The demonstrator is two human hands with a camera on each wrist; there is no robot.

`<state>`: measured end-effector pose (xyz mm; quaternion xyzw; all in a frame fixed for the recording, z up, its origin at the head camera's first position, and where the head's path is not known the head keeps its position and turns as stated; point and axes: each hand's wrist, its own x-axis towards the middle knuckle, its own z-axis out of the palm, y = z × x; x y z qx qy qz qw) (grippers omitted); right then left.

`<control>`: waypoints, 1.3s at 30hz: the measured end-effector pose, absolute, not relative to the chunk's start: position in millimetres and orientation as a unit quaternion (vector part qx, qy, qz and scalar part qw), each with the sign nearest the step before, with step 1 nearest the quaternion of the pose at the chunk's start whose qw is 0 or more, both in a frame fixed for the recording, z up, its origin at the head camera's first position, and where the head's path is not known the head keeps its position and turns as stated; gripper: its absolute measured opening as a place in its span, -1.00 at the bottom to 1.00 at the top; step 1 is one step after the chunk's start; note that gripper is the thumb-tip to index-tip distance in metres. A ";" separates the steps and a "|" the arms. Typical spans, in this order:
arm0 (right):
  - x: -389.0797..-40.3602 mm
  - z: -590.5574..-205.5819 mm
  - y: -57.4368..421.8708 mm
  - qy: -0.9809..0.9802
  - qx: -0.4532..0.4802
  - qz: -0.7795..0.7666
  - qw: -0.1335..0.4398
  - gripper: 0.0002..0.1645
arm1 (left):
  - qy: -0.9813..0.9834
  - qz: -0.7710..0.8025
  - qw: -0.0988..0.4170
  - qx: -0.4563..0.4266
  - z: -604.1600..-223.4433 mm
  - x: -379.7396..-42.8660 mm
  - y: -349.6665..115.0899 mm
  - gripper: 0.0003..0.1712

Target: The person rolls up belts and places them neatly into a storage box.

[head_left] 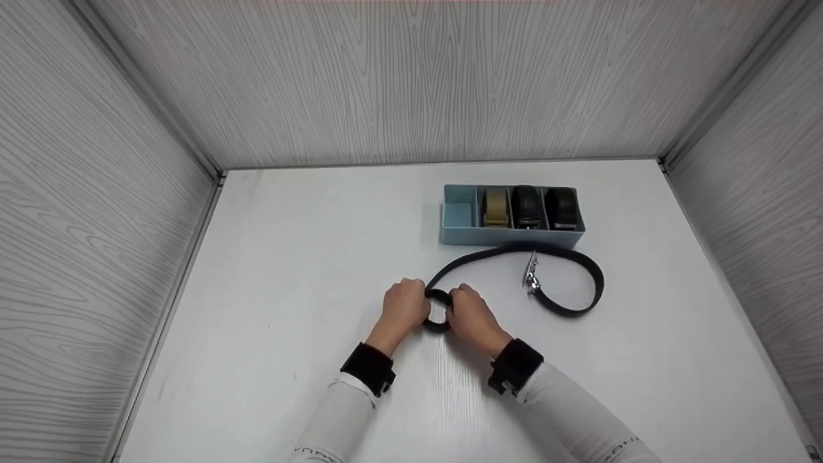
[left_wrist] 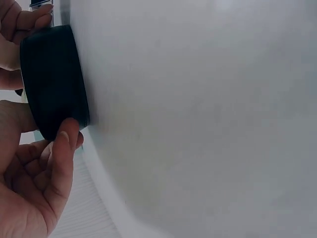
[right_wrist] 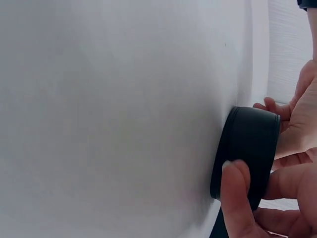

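A black belt (head_left: 582, 257) stands on its edge on the white table, one end wound into a small loop between the hands. My left hand (head_left: 405, 302) pinches the left side of that loop, and my right hand (head_left: 474, 316) pinches its right side. In the left wrist view the rolled belt (left_wrist: 52, 79) shows as a broad dark band with the left thumb and fingers at its lower edge. The right thumb presses the outside of the coil (right_wrist: 247, 144) in the right wrist view. The belt's unrolled length curves right to a silver buckle (head_left: 531, 275).
Behind the belt stands a blue divided box (head_left: 458, 236). Its right compartments hold a tan rolled belt (head_left: 495, 206), a black rolled belt (head_left: 526, 207) and a further dark rolled belt (head_left: 563, 207). Wood-grain panels (head_left: 411, 83) enclose the table's back and sides.
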<state>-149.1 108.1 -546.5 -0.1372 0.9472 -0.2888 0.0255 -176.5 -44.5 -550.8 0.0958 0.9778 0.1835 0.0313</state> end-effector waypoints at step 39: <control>-155.7 -551.3 122.1 0.938 -0.076 -0.335 0.055 -0.83 | 0.978 0.154 0.067 0.124 -548.2 -182.5 -35.0 -0.96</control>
